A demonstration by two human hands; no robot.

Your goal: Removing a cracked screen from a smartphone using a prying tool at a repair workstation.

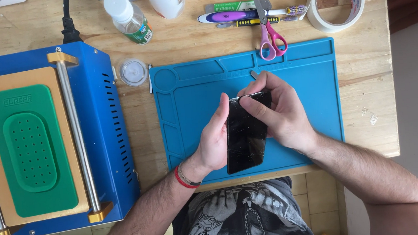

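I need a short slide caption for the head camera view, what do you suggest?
Both hands, left hand and right hand, hold a dark phone above a blue work mat.

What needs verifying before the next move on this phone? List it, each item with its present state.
1. Phone held firmly: ok. The left hand cradles its left edge, lifted over the blue work mat.
2. Right hand on the top end: ok. Its fingers cover the upper corner, and a thin grey tool sticks out above them.
3. Tool tip seated in the seam: cannot tell, fingers hide it.
4. Glass condition: not ok, the dark screen looks cracked or speckled.
5. Scissors clear of the hands: ok, at the mat's top edge.
6. Blue heating machine plugged in: cannot tell; a black cable enters it at the back.
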